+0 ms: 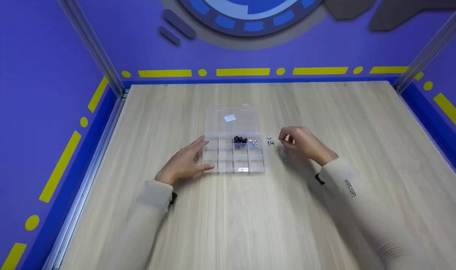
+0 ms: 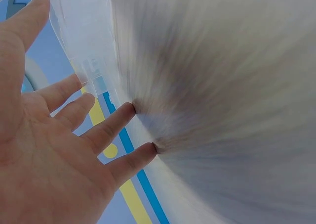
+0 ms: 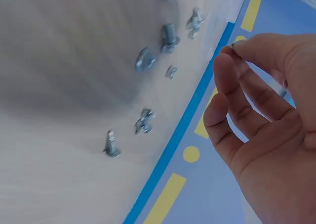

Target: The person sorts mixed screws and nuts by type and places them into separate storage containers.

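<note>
A clear plastic compartment box (image 1: 249,157) lies on the table with its lid (image 1: 246,123) swung back. My left hand (image 1: 184,161) rests along the box's left side, fingers spread and thumb at its near left corner. Black pieces (image 1: 240,140) fill one back compartment; small shiny pieces (image 1: 253,143) sit in the one to its right. Right of the box, my right hand (image 1: 301,142) is raised above the table. Its thumb and index finger pinch a tiny metal piece (image 3: 233,45), mostly hidden by the fingertips. Several loose silver screws (image 3: 112,145) lie below that hand.
A small white paper (image 1: 230,118) lies on the lid. The wooden table (image 1: 231,225) backs onto a blue printed wall (image 1: 137,45), with metal frame posts (image 1: 96,52) at the corners.
</note>
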The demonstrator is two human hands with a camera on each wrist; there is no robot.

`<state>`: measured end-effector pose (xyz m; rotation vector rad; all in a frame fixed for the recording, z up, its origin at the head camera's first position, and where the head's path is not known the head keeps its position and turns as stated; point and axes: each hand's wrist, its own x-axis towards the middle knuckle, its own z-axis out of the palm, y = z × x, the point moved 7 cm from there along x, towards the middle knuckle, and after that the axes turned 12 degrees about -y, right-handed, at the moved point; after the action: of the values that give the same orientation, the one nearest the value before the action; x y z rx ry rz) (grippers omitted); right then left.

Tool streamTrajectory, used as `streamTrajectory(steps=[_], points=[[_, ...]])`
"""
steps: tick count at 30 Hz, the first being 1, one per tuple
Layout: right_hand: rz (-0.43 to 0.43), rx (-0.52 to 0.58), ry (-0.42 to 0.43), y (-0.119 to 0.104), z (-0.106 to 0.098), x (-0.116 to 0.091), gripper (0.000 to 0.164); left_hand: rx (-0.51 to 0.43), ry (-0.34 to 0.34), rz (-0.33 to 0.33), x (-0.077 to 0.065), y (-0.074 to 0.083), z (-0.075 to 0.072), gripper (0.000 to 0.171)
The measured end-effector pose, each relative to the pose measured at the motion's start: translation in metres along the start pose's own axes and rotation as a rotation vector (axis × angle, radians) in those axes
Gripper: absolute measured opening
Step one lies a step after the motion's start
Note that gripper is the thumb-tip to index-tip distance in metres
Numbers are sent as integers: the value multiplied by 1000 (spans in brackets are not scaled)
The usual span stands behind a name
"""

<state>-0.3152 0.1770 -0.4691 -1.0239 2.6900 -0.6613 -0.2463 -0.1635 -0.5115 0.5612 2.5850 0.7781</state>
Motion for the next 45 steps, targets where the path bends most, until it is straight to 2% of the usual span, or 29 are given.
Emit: streamTrajectory(steps=[7, 12, 24, 34, 45], points=[[-115, 15, 48, -22, -1, 11, 12, 0, 4, 3, -1, 1, 0, 87], [-174, -3, 43, -37, 2, 19, 15, 0, 2, 0, -2, 1, 0, 87], [-212, -42, -16, -62, 16, 35, 12, -2, 5, -2, -1, 0, 1, 87], [-256, -47, -33, -69, 24, 36, 15, 0, 6, 11, -2, 2, 0, 89], [-293, -42, -97, -78, 33, 33, 15, -2, 10, 11, -2, 2, 0, 88]])
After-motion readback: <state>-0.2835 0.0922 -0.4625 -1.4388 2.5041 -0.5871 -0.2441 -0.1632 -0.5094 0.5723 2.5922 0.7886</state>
